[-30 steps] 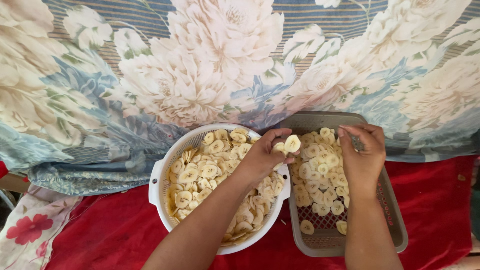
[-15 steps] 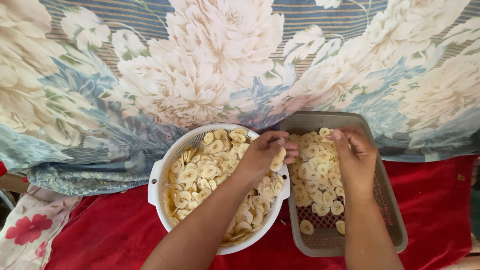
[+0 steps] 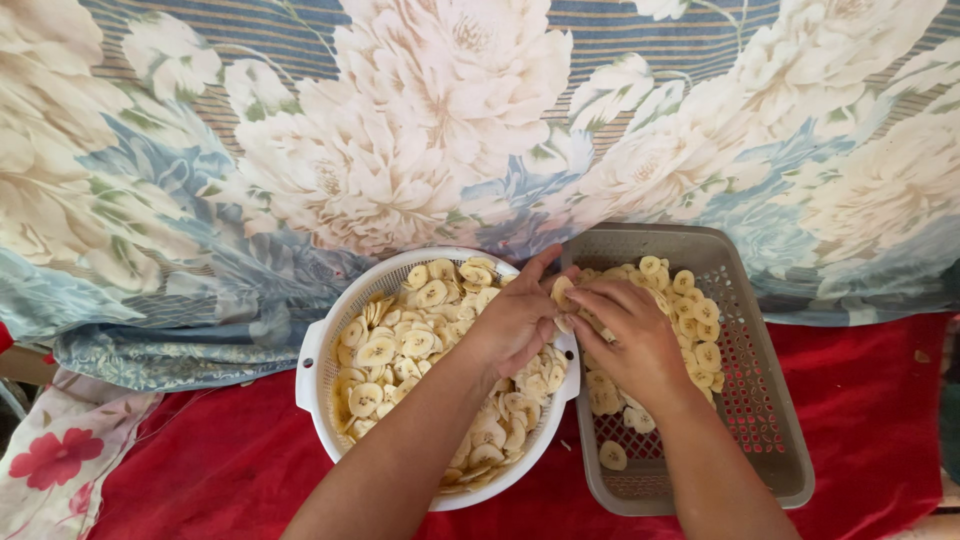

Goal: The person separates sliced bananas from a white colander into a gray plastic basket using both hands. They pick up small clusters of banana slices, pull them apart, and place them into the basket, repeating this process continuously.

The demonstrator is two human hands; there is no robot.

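A: Hands? Left hand [image 3: 515, 325] & right hand [image 3: 632, 340] pinch one pale round banana slice [image 3: 562, 292], fingers closed, over the seam betw. white round plastic colander [image 3: 322, 340] & grey rectangular mesh tray [image 3: 770, 420]

B: Peel it apart gently, I'd say, so it won't snap

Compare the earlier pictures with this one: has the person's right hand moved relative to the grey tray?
Yes. The right hand has shifted left across the grey tray, from over its middle to its left edge, meeting the left hand beside the white bowl.

Home setting: floral bedsheet [image 3: 450, 130], red cloth [image 3: 230, 470] (floor-level).
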